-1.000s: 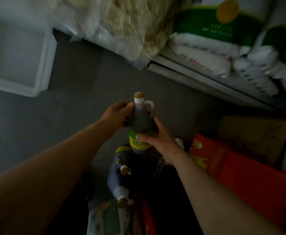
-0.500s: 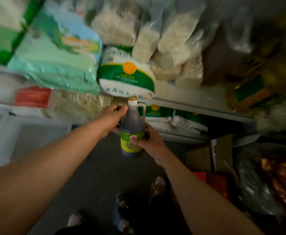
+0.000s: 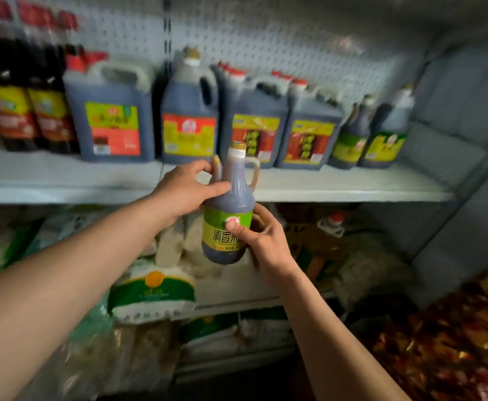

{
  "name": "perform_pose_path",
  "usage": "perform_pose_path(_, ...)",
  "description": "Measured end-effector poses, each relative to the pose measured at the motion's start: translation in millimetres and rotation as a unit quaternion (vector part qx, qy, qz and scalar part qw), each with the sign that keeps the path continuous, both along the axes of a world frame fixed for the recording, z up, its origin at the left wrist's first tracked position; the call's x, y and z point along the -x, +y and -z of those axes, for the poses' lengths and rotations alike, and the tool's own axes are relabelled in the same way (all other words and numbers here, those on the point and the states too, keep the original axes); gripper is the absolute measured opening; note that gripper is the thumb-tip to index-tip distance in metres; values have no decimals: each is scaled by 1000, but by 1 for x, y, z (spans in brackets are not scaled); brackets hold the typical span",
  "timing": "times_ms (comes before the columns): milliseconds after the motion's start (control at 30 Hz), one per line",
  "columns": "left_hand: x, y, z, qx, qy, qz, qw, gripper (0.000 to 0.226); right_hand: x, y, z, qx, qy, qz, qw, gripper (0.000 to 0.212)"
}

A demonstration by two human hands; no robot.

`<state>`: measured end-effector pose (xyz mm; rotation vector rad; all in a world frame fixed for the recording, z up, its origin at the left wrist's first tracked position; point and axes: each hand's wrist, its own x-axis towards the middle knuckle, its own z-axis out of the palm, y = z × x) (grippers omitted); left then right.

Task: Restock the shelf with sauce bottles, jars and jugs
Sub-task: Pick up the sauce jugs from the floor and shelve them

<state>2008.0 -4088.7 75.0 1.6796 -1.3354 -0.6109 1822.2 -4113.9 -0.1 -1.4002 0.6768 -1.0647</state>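
Shelf (image 3: 338, 183) ahead; I'm gripping the bottle (image 3: 227, 209), left hand (image 3: 185, 189) at its shoulder, right hand (image 3: 261, 238) round its slick, weighty-looking belly.

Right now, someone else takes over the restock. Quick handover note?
Left hand grips the shoulder of the green-label bottle; there seems to be a second small bottle behind it, unclear.
Right hand holds the lower body, thumb on the label.
Bottle is upright in the air, in front of the sauce shelf, not yet set down.
Shelf already holds jugs and two matching green-label bottles at the right end.
Left: put this bottle on the shelf, probably beside its matches.
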Motion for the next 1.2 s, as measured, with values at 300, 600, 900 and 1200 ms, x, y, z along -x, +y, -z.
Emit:
perform_pose_path(300, 106, -109, -98, 73, 13, 97, 993, 84, 103, -106, -98, 83, -27, 67, 994, 50)
perform_pose_path(600, 228, -232, -108, 69, -81, 107, 989, 80, 217, -223, -98, 73, -22, 112, 991, 70)
perform_pose_path(900, 270, -312, -83, 60, -130, 76, 987, 80, 257, -315, -74, 49, -1, 71, 996, 76)
perform_pose_path(1200, 271, -328, -69, 61, -149, 72, 984, 69, 266, -350, -52, 26, 14, 5, 1000, 70)
